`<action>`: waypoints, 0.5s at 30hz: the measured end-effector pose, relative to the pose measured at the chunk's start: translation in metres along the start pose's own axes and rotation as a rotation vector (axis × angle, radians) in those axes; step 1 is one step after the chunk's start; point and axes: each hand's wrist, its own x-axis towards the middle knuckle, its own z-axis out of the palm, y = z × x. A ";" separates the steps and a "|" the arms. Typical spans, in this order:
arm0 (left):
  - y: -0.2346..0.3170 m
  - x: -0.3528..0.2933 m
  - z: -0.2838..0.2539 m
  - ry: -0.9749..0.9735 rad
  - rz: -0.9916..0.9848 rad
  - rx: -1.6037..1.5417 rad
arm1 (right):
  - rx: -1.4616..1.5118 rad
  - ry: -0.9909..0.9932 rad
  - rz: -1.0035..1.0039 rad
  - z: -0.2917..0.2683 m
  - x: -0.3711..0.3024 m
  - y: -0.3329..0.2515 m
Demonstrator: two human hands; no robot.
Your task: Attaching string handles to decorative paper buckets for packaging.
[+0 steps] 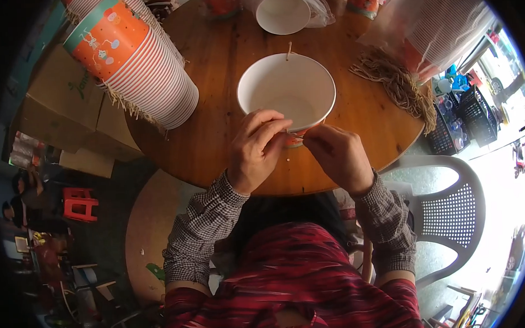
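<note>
A paper bucket (pixel 258 86), white inside with an orange printed outside, stands on the round wooden table in front of me. A short end of beige cord (pixel 289 49) sticks up at its far rim. At the near rim, my left hand (pixel 255 146) is closed on the bucket's edge, fingertips at the rim and thumb against the outside. Just right of it, my right hand (pixel 338 155) pinches what looks like a thin cord close to the bucket's outer wall. My fingers partly hide the cord and the near wall.
Nested stacks of orange paper buckets (pixel 161 81) lean at the table's left. Loose beige cords (pixel 395 84) lie at the right beside plastic-wrapped buckets (pixel 428 28). Another white bucket (pixel 283 14) lies behind. A grey plastic chair (pixel 449 215), cardboard boxes (pixel 69 90) and a red stool (pixel 80 204) surround the table.
</note>
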 end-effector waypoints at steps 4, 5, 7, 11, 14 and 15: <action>0.003 0.005 -0.001 -0.025 0.087 0.025 | 0.042 -0.007 -0.005 0.002 0.000 0.001; 0.004 0.005 -0.001 -0.028 0.087 0.023 | 0.086 -0.004 -0.001 0.002 0.000 -0.001; 0.007 0.005 -0.002 -0.007 0.040 -0.023 | 0.133 -0.007 -0.001 -0.001 0.000 -0.009; 0.005 0.002 -0.005 0.000 0.089 -0.021 | 0.104 -0.057 -0.026 -0.005 0.003 -0.021; 0.005 0.002 -0.006 -0.029 0.066 -0.065 | 0.019 -0.055 -0.125 -0.005 0.006 -0.019; 0.006 0.002 -0.005 -0.037 0.084 -0.056 | -0.023 -0.062 -0.148 -0.004 0.006 -0.019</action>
